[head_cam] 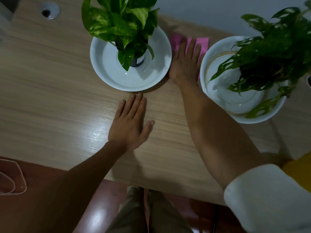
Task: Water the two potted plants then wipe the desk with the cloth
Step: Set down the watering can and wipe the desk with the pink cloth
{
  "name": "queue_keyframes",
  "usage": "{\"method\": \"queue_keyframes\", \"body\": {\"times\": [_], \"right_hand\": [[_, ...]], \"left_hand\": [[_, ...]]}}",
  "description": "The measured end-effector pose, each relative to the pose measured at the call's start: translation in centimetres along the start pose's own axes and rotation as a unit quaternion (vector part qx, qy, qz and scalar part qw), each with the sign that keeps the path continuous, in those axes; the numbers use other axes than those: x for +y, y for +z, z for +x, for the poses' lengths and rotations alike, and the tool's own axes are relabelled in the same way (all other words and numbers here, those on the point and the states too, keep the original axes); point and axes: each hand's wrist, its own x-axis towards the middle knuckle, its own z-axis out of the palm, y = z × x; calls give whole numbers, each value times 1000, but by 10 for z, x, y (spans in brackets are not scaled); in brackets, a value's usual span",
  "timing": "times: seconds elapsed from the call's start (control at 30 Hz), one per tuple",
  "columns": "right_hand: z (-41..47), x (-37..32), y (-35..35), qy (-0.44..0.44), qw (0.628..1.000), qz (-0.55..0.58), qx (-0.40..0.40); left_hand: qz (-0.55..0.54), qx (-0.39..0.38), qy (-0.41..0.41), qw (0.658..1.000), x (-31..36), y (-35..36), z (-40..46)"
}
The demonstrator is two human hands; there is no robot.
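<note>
While the right hand (184, 64) presses flat, fingers spread, on the pink cloth (202, 43), that soft rectangle lies with its long axis running across the tabletop (50, 81), between two glossy white round saucers (104, 69) holding the potted plants (121, 22). The left hand (130, 125) rests open, palm down, on pale wood-grain laminate, its grip holding nothing.

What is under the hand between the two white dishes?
A pink cloth lies under the right hand, flat on the desk. Its far edge shows beyond the fingers; the part beneath the palm is covered.
</note>
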Motion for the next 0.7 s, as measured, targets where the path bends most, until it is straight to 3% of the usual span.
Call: {"method": "queue_keyframes", "body": {"times": [0.37,0.7], "right_hand": [[27,7,-1,-141,987,-70,-18],[-116,26,18,-123,992,-21,-1]], "left_hand": [[9,8,2,1000,-3,2,0],[7,7,8,1000,-2,0,0]]}}
